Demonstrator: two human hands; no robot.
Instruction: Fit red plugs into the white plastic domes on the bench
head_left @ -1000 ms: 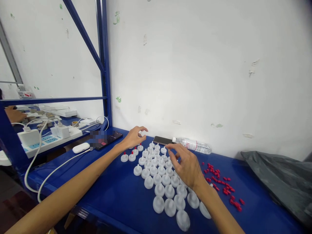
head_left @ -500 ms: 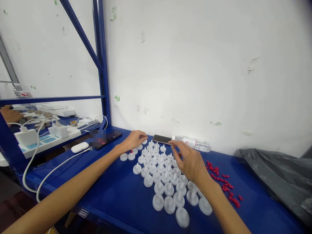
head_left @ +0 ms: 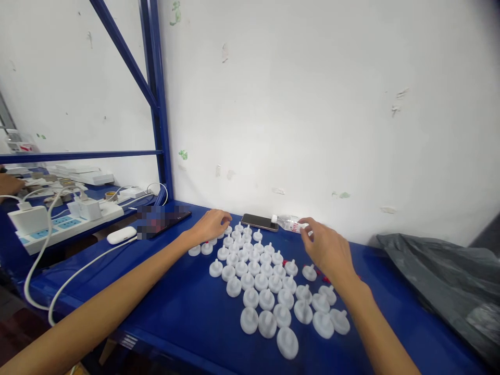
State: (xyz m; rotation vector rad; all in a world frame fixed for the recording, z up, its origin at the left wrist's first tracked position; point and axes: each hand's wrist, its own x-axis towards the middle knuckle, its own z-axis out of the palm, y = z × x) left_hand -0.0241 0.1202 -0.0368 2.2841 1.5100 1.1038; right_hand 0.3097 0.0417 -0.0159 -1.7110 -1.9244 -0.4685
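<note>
My left hand is at the far left of a group of white round plastic pieces with upright stems. Its fingers curl down onto one white piece, partly hidden by the fingertips. To the right, my right hand hovers over the group's right side, thumb and forefinger bent with a gap between them and nothing visible in it. Small red pieces show partly beside and behind my right wrist; the forearm hides others. A red tip shows at a white piece below my left hand.
A phone and a clear bottle lie along the wall. Grey plastic sheeting covers the right side. At left are another phone, a white case with cable, a power strip and a blue post.
My right hand has moved right, away from the phone's edge and over the bottle and red pieces, uncovering white pieces. The left hand stays at its white piece. The view has shifted slightly.
</note>
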